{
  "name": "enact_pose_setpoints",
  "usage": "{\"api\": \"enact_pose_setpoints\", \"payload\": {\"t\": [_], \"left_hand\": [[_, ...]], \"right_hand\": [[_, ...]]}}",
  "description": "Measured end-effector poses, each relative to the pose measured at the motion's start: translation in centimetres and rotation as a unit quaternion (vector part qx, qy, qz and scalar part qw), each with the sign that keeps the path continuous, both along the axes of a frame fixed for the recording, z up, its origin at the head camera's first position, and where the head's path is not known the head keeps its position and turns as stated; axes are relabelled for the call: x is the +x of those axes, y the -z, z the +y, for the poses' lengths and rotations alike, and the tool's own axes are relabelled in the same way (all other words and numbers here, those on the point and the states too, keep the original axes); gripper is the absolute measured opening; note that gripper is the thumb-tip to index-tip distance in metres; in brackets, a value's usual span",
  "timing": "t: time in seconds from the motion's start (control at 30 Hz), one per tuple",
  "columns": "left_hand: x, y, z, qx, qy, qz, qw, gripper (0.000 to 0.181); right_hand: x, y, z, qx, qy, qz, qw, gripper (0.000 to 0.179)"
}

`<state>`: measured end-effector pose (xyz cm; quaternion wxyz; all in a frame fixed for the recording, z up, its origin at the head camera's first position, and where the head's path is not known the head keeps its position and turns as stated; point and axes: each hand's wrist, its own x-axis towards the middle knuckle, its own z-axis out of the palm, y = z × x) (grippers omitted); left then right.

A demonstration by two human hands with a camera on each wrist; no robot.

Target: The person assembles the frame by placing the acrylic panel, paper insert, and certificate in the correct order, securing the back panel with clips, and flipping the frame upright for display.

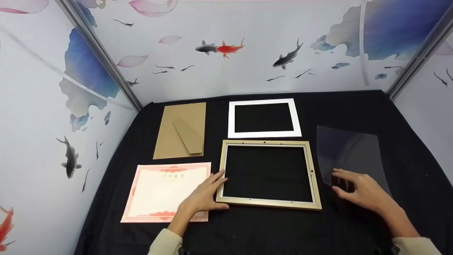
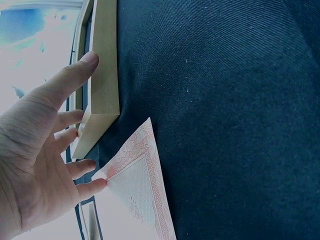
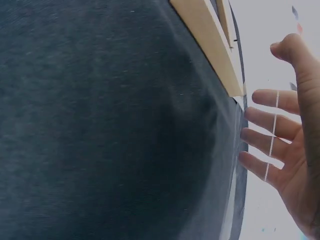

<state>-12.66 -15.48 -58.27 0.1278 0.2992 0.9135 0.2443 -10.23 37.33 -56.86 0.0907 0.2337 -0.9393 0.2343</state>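
A gold picture frame [image 1: 269,203], its inner side edged in silver, lies on the black cloth. My left hand [image 1: 203,194] is at its left side, fingers spread and fairly straight, fingertips by the frame's edge and thumb near the front corner. Part of that hand covers the pink-bordered certificate [image 1: 159,194]. To the right, a clear plastic sheet [image 1: 361,152] catches some light. My right hand [image 1: 364,189] is at its near left part, thumb apart from the loosely bent fingers. In the right wrist view, a thin bright line, likely the sheet's edge, crosses the fingers [image 3: 272,120].
Behind the frame lies a white mat [image 1: 265,135] with a rectangular opening. A brown backing board [image 1: 170,141] with a stand flap is at the back left. Printed white walls [image 1: 230,78] enclose the black-covered table [image 1: 269,233] at the back and sides.
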Motion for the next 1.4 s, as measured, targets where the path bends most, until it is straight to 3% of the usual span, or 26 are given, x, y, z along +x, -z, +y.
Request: {"api": "enact_pose_setpoints", "payload": {"t": [0.57, 0.83, 1.1, 1.27, 1.4], "left_hand": [[-0.1, 0.0, 0.0, 0.005, 0.002, 0.004, 1.0000, 0.088], [-0.2, -0.1, -0.1, 0.008, 0.005, 0.014, 0.9999, 0.086], [-0.2, -0.1, -0.1, 0.007, 0.001, 0.011, 0.9999, 0.085], [-0.2, -0.2, -0.1, 0.010, 0.003, 0.012, 0.9999, 0.085], [-0.2, -0.3, 0.0, 0.011, 0.000, 0.008, 0.9999, 0.085]], "right_hand": [[-1.0, -4.0, 0.2, -0.023, 0.053, 0.080, 0.9951, 0.029], [-1.9, -5.1, 0.6, -0.048, 0.027, 0.147, 0.9876, 0.026], [-2.6, -4.9, 0.9, -0.065, -0.010, 0.212, 0.9750, 0.013], [-3.1, -4.5, 0.8, -0.083, -0.031, 0.246, 0.9653, 0.050], [-3.2, -4.4, 0.9, -0.088, -0.044, 0.243, 0.9651, 0.057]]}}
